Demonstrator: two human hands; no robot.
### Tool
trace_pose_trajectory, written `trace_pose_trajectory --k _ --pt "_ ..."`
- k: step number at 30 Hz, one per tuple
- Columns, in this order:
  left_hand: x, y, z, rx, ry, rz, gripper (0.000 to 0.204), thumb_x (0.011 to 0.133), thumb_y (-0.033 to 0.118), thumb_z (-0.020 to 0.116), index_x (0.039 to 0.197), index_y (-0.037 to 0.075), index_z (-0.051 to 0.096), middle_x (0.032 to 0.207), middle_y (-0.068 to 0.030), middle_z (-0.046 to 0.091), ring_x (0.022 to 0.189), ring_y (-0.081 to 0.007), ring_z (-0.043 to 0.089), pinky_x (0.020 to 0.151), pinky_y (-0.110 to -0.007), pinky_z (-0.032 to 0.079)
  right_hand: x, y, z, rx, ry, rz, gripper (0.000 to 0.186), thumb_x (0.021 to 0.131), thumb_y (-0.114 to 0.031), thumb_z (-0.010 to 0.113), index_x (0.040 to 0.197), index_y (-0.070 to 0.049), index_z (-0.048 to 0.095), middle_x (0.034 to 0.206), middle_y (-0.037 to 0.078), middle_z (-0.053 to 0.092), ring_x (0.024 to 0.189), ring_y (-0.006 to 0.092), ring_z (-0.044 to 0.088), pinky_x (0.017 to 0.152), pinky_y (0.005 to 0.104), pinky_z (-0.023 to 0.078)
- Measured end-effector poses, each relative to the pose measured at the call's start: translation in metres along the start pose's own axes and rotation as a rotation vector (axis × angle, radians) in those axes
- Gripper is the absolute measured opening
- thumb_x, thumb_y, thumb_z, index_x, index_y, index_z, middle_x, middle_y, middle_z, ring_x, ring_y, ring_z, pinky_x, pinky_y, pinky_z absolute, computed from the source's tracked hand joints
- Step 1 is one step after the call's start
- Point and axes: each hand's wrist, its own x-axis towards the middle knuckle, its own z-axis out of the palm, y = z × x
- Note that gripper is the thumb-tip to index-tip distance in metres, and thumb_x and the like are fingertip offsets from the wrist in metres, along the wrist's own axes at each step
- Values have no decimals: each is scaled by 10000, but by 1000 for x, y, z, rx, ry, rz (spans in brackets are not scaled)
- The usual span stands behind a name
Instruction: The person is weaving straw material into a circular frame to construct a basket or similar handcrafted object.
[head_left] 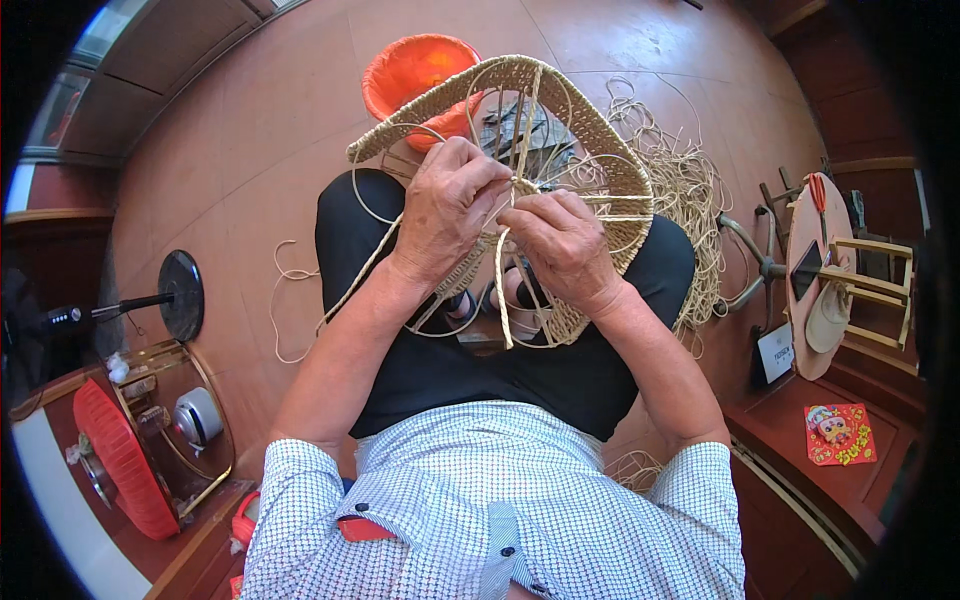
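Woven piece: a tan frame (pixel 617 150) with a broad plaited rim sits over the lap, between the knees, its curved far edge reaching toward the orange bin; bare spokes and thin loops cross its open middle.
Left hand: the hand (pixel 445 205) is at the centre of the woven piece, thumb and fingers pinched together on cord where the spokes meet.
Right hand: the other hand (pixel 562 245) is just beside it, to the right and slightly nearer, fingers clamped on a thick strand (pixel 503 295) whose loose end hangs toward the person.
Long cord: a length (pixel 360 280) trails near and left from beside the left wrist, past the left knee.
Cord heap: loose tan coils (pixel 690 200) lie on the floor (pixel 250 150) to the right of the woven piece.
Bin: the orange-lined bin (pixel 425 75) stands on the far side, partly covered by the rim.
Right side: orange-handled scissors (pixel 818 192) and a tan hat (pixel 828 318) are on a round surface (pixel 805 345).
Left side: a black round base (pixel 182 295) stands well apart from the knees.
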Motion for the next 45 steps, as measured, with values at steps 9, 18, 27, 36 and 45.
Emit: trace_pose_trajectory --k 9,18,27,36,45 --pt "-2 1 5 58 96 78 179 880 49 847 1040 73 771 1024 -74 740 970 -289 736 863 -413 601 5 2 -7 -23 -40 -38 294 857 -55 755 1148 -93 740 1078 56 713 941 267 699 863 403 573" --pt "0 -9 4 115 25 169 174 880 41 829 1027 73 742 1004 -76 764 979 -308 739 870 -432 607 40 19 -21 68 44 17 124 976 -135 803 1076 -67 776 892 119 733 797 307 729 706 415 599" --pt "-3 -10 9 54 25 145 174 888 20 830 1030 65 741 970 -80 745 943 -305 731 842 -436 592 72 58 -8 21 21 142 162 1003 -268 800 1046 -112 806 941 74 701 918 307 710 812 451 589" --pt "0 -7 12 121 33 187 200 923 44 811 1117 67 766 978 -91 735 936 -317 715 819 -447 581 77 64 9 -170 -41 95 144 983 -334 791 1013 -217 870 949 29 667 929 263 672 843 419 581" --pt "-1 -5 14 166 19 178 121 970 59 771 1087 61 741 978 -110 716 944 -333 717 820 -461 581 56 33 -10 -132 191 165 162 1028 -256 744 1055 -112 811 998 66 705 941 269 699 816 425 595"
